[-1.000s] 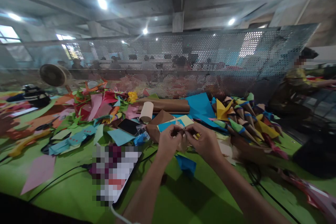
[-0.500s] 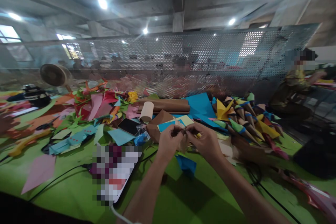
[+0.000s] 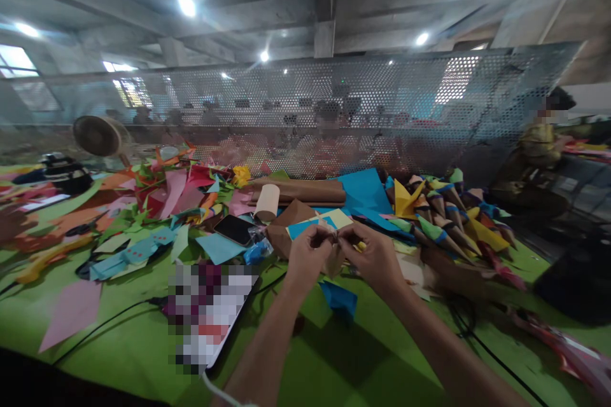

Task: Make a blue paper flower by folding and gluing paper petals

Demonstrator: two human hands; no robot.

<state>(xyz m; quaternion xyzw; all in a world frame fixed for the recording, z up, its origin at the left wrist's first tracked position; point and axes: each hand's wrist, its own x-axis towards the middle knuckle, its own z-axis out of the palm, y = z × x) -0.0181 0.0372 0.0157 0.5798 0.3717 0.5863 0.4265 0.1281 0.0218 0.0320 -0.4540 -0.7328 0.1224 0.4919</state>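
The little brown paper (image 3: 333,261) is held up over the big green worktop (image 3: 334,356), with the left hand (image 3: 308,255) and the right hand (image 3: 375,257) both pinching its top tight, fingertips nearly touching. A heap of colourful paper cones (image 3: 443,216) lies past the right hand, near it. A dark phone (image 3: 233,229) lies past the left hand, and a small blue paper scrap (image 3: 340,300) lies on the worktop just under both hands.
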